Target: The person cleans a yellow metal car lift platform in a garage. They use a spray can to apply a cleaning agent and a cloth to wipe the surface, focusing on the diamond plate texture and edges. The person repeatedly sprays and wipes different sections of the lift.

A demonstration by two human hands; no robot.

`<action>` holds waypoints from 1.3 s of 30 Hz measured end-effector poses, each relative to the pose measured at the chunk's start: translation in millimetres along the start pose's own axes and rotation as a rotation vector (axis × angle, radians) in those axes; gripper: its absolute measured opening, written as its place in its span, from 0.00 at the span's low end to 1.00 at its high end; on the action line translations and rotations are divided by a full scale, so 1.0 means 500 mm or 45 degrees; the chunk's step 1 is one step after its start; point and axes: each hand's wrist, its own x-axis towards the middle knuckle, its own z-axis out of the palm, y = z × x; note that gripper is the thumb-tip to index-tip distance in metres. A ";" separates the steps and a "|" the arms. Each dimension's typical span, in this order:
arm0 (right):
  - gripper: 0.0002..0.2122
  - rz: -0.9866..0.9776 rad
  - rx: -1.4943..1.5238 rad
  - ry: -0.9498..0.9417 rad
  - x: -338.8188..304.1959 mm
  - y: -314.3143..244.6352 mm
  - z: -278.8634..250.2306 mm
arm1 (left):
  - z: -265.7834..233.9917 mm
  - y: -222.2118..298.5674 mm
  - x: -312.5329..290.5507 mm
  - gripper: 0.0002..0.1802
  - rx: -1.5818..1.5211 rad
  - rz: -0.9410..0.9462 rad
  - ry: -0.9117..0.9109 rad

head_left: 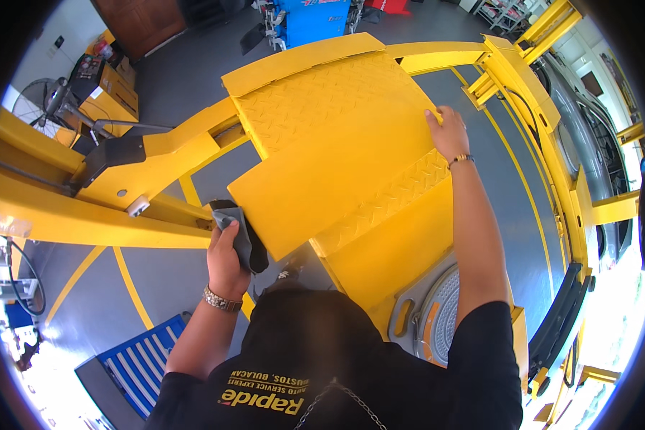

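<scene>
A smooth yellow metal plate (337, 175) lies at a slant in front of me, between a far section of yellow tread plate (322, 104) and a nearer strip of it. My right hand (449, 134) grips the plate's right edge, thumb toward its top; the undersides of the fingers are hidden. At the plate's left corner, my left hand (227, 258) is closed around a folded grey and black cloth (245, 240), which hangs close beside the plate's edge. I cannot tell whether the cloth touches the plate.
Yellow lift beams (158, 172) run along the left, and another yellow beam (552, 136) along the right. A grey round turn plate (437, 322) sits near my right arm. A blue slatted creeper (142, 362) lies at lower left. Far ahead stands a blue machine (315, 21).
</scene>
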 end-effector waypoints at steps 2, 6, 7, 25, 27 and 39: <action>0.30 0.024 0.100 -0.263 0.064 0.033 0.042 | 0.025 -0.004 0.003 0.18 0.002 -0.001 -0.046; 0.34 0.160 0.168 -0.487 0.117 -0.014 0.058 | 0.027 -0.002 0.001 0.19 -0.092 -0.083 -0.142; 0.34 0.196 0.193 -0.535 0.120 -0.019 0.053 | 0.025 0.000 -0.002 0.19 -0.082 -0.089 -0.149; 0.29 0.402 0.311 -0.254 -0.212 0.308 -0.232 | -0.021 -0.133 -0.268 0.40 0.080 -0.604 -0.736; 0.29 0.379 0.294 -0.231 -0.238 0.330 -0.235 | -0.011 -0.170 -0.287 0.46 0.064 -0.640 -0.818; 0.32 0.324 0.167 -0.333 -0.211 0.403 -0.194 | 0.001 -0.306 -0.309 0.52 0.073 -0.267 -0.849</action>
